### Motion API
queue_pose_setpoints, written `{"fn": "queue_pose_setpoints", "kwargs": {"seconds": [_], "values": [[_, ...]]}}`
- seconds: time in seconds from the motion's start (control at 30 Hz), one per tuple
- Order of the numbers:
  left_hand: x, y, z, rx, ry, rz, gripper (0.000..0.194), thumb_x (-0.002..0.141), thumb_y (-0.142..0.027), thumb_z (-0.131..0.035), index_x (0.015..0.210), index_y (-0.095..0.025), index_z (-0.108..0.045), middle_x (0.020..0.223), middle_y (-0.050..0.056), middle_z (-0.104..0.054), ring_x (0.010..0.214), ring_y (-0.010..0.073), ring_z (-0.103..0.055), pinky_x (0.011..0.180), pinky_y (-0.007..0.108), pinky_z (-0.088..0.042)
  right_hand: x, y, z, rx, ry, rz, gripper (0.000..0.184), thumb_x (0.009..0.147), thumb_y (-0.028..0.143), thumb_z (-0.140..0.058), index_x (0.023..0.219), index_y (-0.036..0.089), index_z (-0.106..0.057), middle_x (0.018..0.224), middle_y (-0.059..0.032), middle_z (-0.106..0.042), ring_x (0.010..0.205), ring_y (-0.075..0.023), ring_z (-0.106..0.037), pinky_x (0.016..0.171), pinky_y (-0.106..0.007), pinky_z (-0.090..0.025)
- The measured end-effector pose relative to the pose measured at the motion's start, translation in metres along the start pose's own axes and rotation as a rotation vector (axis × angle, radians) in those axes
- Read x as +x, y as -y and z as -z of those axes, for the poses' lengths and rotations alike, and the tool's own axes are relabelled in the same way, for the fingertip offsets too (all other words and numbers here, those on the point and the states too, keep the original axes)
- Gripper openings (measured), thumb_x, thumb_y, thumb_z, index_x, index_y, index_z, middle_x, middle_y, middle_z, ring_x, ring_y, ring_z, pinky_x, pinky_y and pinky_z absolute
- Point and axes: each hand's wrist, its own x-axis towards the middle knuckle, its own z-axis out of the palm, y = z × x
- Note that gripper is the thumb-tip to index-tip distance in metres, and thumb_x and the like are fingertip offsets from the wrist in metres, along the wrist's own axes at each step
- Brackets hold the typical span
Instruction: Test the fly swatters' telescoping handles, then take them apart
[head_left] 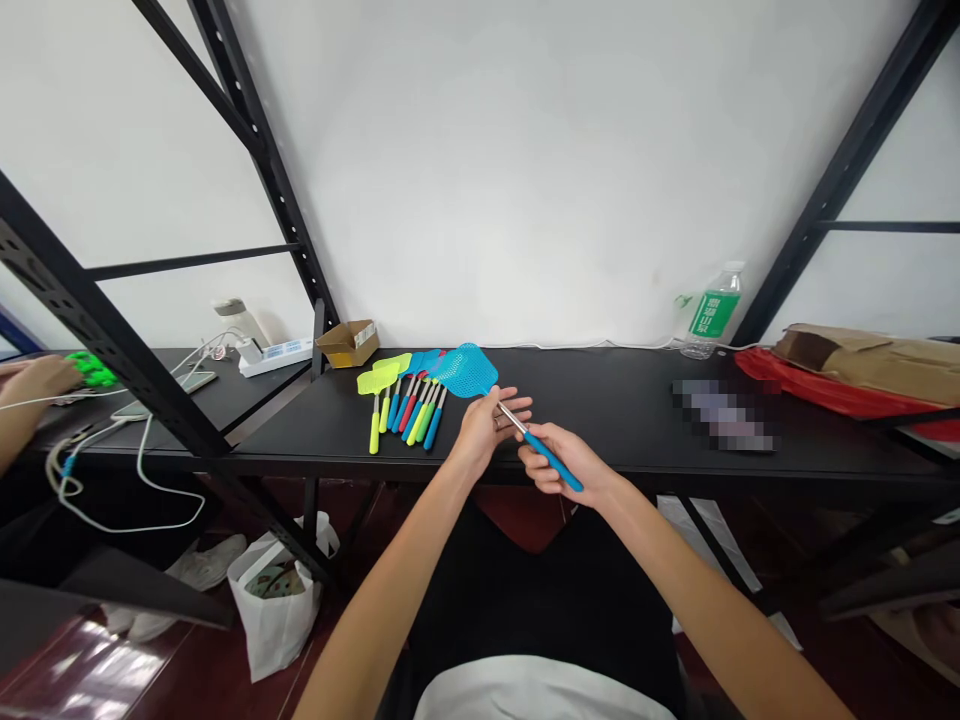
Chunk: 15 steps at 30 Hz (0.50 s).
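Observation:
A blue fly swatter (469,371) with a perforated head, metal shaft and blue grip is held at a slant above the front of the black table (622,400). My right hand (576,464) is closed around its grip. My left hand (481,424) steadies the shaft just below the head; its thumb lies against the metal and its other fingers extend behind. Left of my hands, several more fly swatters lie in an overlapping fan, handles toward me: yellow-green ones (379,379), blue ones, and a red handle (407,412) among them.
A small open cardboard box (349,344) stands behind the swatters. To the right are a water bottle (712,312), a pixelated object (724,414) and flattened cardboard (870,365) on red plastic. Black posts frame the table. Far left, another person's hand (45,375) holds something green.

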Motion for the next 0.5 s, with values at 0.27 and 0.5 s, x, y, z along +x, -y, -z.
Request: {"fn": "queue_pose_setpoints", "kwargs": {"seconds": [0.27, 0.5], "values": [[-0.017, 0.009, -0.027, -0.419, 0.254, 0.011, 0.039, 0.092, -0.046, -0.065, 0.107, -0.011, -0.072, 0.098, 0.012, -0.077, 0.097, 0.0237, -0.072, 0.09, 0.034, -0.053, -0.006, -0.004, -0.008, 0.511, 0.086, 0.014, 0.019, 0.104, 0.034, -0.048, 0.096, 0.019, -0.058, 0.05, 0.0116, -0.029, 0.034, -0.0041, -0.013, 0.031, -0.015, -0.016], [-0.006, 0.017, -0.045, -0.608, -0.01, 0.036, 0.027, 0.084, -0.041, -0.076, 0.082, -0.016, -0.064, 0.06, -0.004, -0.06, 0.062, 0.013, -0.064, 0.073, 0.03, -0.054, 0.003, -0.005, -0.013, 0.535, -0.062, 0.024, 0.016, 0.104, 0.029, -0.047, 0.099, 0.02, -0.059, 0.046, 0.0121, -0.028, 0.033, -0.0045, -0.013, 0.03, -0.014, -0.014]]}}
